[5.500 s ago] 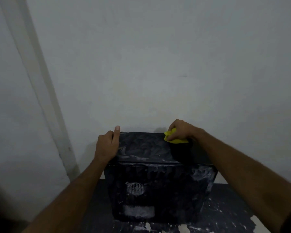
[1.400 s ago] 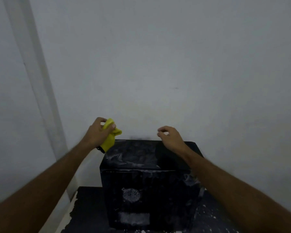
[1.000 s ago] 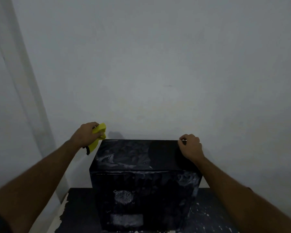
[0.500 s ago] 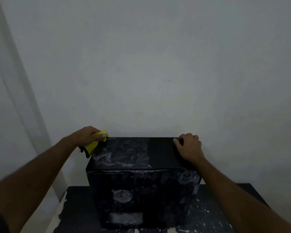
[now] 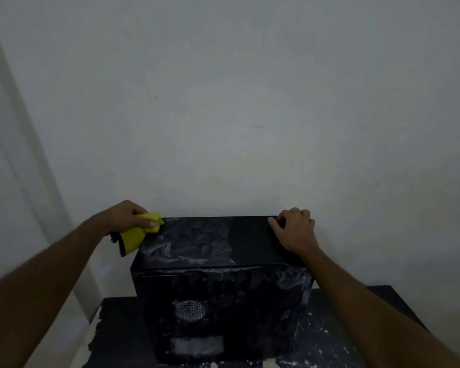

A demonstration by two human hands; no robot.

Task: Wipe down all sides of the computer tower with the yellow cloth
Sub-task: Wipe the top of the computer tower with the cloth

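Pale grey wall (image 5: 250, 88) is filling most of the view, with a lighter vertical strip (image 5: 19, 155) running down its left side, and at the bottom a dark table (image 5: 117, 328) is showing, its top flecked with white chips and scuffs. Sitting on that table, pushed near the wall, is the black computer tower (image 5: 218, 301), and it is looking dusty: pale smears are swirling across the left part of its top panel, while the right part of the top is looking darker and cleaner. On the face turned toward the camera, a small round mesh grille (image 5: 189, 309) is showing, with a pale rectangular patch (image 5: 197, 346) below it and more whitish smudging up by the upper right corner.

Over on the left, the left hand (image 5: 126, 216) is gripping the yellow cloth (image 5: 138, 233), fingers curled over the top of the bunched fabric and the thumb pinning it from the front. The cloth is sitting right at the far left corner of the tower's top, touching the edge, with a fold hanging down beside the left side panel; a dark fringe is showing at its lower end.

Across on the other side, the right hand (image 5: 294, 229) is resting on the far right corner of the top panel, fingers bent over the back edge and gripping the case, forearm stretching back toward the camera.
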